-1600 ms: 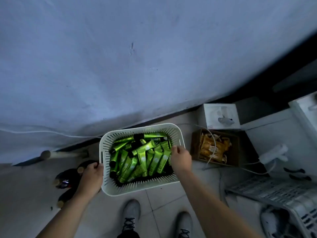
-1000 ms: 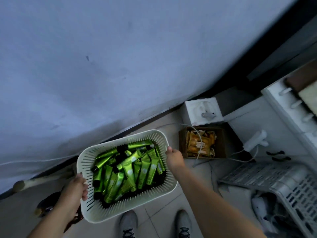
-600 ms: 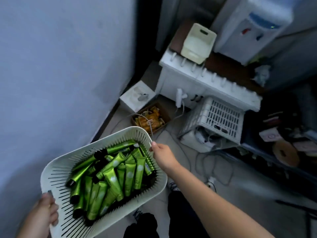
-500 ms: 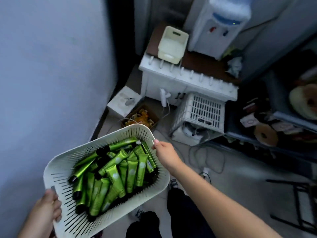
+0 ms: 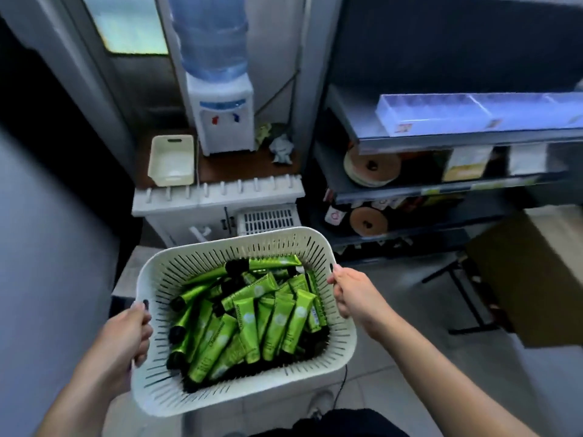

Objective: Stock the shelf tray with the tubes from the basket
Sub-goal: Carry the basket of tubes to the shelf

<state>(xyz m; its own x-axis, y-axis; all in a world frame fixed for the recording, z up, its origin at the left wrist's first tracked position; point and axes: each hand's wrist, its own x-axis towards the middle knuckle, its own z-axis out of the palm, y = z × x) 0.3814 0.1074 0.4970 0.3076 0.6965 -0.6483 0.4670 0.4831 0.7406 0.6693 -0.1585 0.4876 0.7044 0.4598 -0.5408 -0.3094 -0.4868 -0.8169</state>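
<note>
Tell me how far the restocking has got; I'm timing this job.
Done: the white slotted plastic basket is off the floor, carried by the left hand and right hand. In hand: facing the shelves. Left: every green tube with a black cap is in the basket; the clear plastic shelf tray looks empty.

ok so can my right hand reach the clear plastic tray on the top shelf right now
Probably not yet: the right hand grips the white slotted basket rim, well short of the clear plastic tray. Nothing blocks the way.
</note>
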